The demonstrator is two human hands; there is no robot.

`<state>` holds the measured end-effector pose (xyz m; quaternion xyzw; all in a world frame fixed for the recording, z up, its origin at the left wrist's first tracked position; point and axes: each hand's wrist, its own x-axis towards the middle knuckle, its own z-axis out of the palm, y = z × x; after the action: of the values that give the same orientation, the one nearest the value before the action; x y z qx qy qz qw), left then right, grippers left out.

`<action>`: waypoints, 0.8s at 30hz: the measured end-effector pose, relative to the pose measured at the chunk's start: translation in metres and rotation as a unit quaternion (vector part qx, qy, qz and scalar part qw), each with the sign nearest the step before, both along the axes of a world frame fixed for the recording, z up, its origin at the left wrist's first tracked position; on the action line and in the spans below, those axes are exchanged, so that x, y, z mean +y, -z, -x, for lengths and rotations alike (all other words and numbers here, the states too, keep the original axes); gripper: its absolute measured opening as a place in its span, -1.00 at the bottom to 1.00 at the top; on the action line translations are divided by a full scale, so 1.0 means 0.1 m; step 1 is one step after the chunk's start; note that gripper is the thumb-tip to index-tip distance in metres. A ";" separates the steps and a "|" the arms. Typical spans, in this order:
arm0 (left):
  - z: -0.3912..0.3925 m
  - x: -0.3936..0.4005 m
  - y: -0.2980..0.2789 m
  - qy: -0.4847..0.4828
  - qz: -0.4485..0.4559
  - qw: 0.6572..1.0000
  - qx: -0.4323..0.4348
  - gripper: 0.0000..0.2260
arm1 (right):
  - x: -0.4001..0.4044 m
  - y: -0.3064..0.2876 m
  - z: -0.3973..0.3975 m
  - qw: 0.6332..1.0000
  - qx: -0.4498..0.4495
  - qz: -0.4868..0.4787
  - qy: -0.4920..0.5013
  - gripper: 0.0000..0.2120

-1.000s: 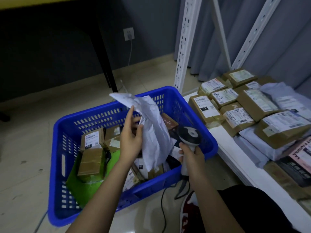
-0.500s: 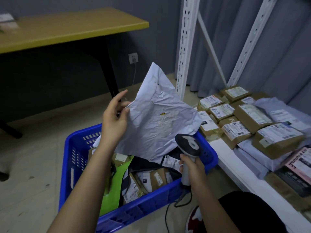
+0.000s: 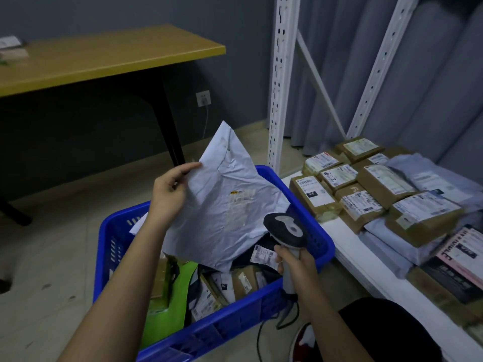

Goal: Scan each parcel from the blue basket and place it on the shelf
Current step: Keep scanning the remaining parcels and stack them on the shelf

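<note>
While the left hand (image 3: pixel 170 190) pinches the grey mailer (image 3: pixel 224 202) up above the blue basket (image 3: pixel 235 322) and the right hand (image 3: pixel 295 267) grips the scanner (image 3: pixel 286 231), she'd best flatten its label toward the beam before shelving it.

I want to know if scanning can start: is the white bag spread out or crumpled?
Spread out. The left hand pinches the white bag by its edge, and it hangs open and flat above the basket, facing the scanner.

I see a crinkled, matt plastic mailer (image 3: pixel 222 205), a glossy blue plastic basket (image 3: pixel 235 325), brown cardboard boxes (image 3: pixel 376 184) with paper labels, and a smooth wooden desk (image 3: pixel 104 58).
</note>
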<state>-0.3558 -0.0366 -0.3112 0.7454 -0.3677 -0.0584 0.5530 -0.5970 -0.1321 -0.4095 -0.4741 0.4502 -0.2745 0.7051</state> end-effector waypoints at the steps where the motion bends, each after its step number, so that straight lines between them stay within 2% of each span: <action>1: 0.01 0.00 -0.01 0.002 0.002 1.000 0.000 -0.53 | 0.00 0.00 -0.01 1.000 -0.001 0.001 -0.002 -0.91; 7: 0.04 0.02 -0.09 0.000 -0.002 1.000 -0.020 -0.56 | 0.01 0.04 -0.04 1.000 -0.009 0.010 0.011 -0.92; 12: 0.06 0.02 -0.04 -0.016 -0.046 0.992 -0.120 -0.79 | 0.01 0.03 -0.02 1.000 -0.011 0.013 0.005 -0.93; 16: 0.13 -0.06 0.04 -0.074 -0.078 0.988 -0.108 -0.90 | 0.01 0.03 -0.01 1.000 -0.010 0.007 -0.003 -0.93; 20: 0.11 -0.15 0.05 -0.056 -0.202 0.975 -0.077 -0.68 | -0.01 0.04 0.02 1.000 -0.006 -0.005 0.003 -0.95; 22: 0.05 -0.19 0.04 -0.037 -0.280 0.955 -0.096 -0.65 | -0.02 0.04 0.03 1.000 -0.010 -0.012 0.009 -0.95; 24: 0.03 -0.21 0.02 -0.025 -0.314 0.944 -0.094 -0.66 | -0.02 0.04 0.04 1.000 -0.011 -0.014 0.009 -0.96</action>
<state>-0.3590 -0.0574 -0.3132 0.8924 -0.3622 -0.0865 0.2549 -0.6006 -0.1345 -0.4134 -0.4572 0.4499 -0.2797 0.7144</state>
